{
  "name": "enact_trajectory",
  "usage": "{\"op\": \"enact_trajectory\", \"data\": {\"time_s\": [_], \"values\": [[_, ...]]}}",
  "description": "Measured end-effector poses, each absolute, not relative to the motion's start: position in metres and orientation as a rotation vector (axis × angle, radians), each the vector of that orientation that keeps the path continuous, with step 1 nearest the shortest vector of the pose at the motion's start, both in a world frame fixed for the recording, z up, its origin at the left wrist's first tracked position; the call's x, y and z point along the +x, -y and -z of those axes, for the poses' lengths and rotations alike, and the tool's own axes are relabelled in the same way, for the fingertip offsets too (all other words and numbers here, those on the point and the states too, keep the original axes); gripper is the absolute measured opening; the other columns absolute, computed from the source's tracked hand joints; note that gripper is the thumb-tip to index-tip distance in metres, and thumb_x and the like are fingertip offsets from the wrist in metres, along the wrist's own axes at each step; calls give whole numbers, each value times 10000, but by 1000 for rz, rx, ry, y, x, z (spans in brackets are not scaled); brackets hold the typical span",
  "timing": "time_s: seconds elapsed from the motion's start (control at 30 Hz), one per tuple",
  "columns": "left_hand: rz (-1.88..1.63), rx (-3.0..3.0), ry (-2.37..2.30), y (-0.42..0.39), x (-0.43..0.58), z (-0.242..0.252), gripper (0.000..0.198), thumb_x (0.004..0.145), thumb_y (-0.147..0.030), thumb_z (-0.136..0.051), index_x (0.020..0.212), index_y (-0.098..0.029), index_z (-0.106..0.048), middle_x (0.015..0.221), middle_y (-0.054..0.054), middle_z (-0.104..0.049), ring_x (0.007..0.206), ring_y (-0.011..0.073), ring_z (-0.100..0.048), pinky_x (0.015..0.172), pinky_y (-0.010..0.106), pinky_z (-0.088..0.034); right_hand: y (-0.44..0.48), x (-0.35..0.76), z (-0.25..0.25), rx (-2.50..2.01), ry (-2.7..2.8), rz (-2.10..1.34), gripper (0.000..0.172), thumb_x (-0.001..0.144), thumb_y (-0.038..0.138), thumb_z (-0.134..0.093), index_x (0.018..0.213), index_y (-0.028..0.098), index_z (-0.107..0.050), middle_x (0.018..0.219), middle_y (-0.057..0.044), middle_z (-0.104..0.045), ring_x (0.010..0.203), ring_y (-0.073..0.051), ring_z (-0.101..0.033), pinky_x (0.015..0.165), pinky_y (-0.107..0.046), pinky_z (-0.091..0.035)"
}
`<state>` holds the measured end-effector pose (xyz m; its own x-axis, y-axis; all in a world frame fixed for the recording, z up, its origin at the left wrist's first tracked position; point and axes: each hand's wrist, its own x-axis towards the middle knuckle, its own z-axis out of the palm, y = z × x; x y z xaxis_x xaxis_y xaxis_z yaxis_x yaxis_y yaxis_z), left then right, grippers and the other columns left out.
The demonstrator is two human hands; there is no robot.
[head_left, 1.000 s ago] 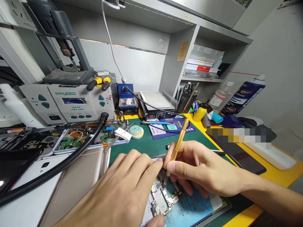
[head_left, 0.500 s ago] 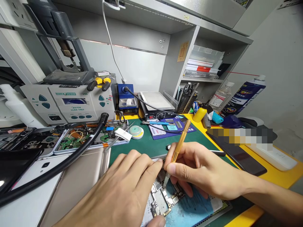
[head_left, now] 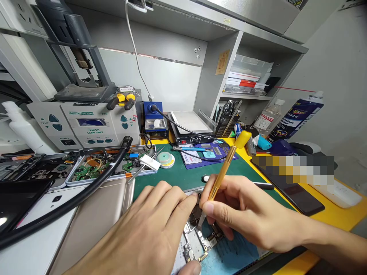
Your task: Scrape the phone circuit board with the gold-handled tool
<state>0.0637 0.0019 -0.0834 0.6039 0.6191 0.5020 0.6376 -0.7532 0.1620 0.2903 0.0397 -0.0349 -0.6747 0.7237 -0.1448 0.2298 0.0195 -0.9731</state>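
Observation:
A gold-handled hobby knife [head_left: 221, 172] is pinched between the thumb and fingers of my right hand [head_left: 252, 214]. Its pale, narrow tip points down and meets a phone circuit board [head_left: 211, 242], near the board's middle. My left hand [head_left: 151, 229] lies over the left side of that board, index fingertip at the far edge and thumb at the near edge, steadying it. Part of the board is hidden under this hand. Beneath the board is a blue work pad [head_left: 233, 254] with dark marks, partly covered by my right hand.
A hot-air station [head_left: 91, 122] stands at the back left, its black hose [head_left: 94, 191] crossing phone parts. A heating plate [head_left: 192, 124], solder reel [head_left: 166, 160] and purple mat [head_left: 210, 154] lie beyond my hands. A dark phone [head_left: 289, 187] and bottles are at right.
The knife handle has tipped slightly to the right, and my right hand has shifted a little with it. My left hand stays on the board. The view has moved very slightly.

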Motion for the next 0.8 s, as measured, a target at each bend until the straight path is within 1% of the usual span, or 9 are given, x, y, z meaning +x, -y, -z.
{"op": "enact_trajectory", "data": {"time_s": [0.1,0.27,0.47,0.57,0.73,0.8], "values": [[862,-2779,1086,-2,64,84,559,837,-471,-561,1319,-195,-503,1049,87,-616,891,265,-547,758,388,-488,-38,291,35,-957,1943,-1647,226,927,324,-722,899,149,-582,699,33,-527,552,-80,-488,493,-179,-417],[867,-2796,1093,-2,64,82,545,853,-480,-553,1323,-207,-510,1051,86,-617,898,261,-546,772,382,-494,-36,292,37,-893,2016,-1554,168,964,281,-675,927,141,-592,756,27,-545,589,-62,-504,540,-159,-452],[798,-2806,1217,4,65,76,497,871,-461,-555,1295,-204,-529,1064,92,-619,924,267,-554,791,400,-504,-36,294,37,-863,2090,-1477,85,971,204,-651,943,160,-584,782,43,-554,605,-49,-517,568,-148,-452],[842,-2814,1140,3,65,76,491,846,-477,-567,1260,-216,-540,1037,84,-621,888,261,-553,768,391,-505,-36,295,36,-853,2144,-1399,66,964,162,-643,945,178,-581,781,53,-558,614,-50,-520,585,-153,-448],[795,-2800,1255,6,67,73,453,867,-447,-572,1258,-221,-535,1058,82,-615,937,265,-550,807,392,-487,-34,297,35,-876,2245,-1300,56,965,174,-630,983,193,-580,746,59,-518,615,-64,-483,554,-162,-410],[809,-2800,1221,6,66,73,471,864,-455,-576,1268,-220,-527,1050,77,-617,915,260,-550,784,385,-484,-33,297,36,-876,2234,-1316,63,961,173,-635,993,194,-585,756,57,-512,621,-64,-477,560,-161,-410]]}}
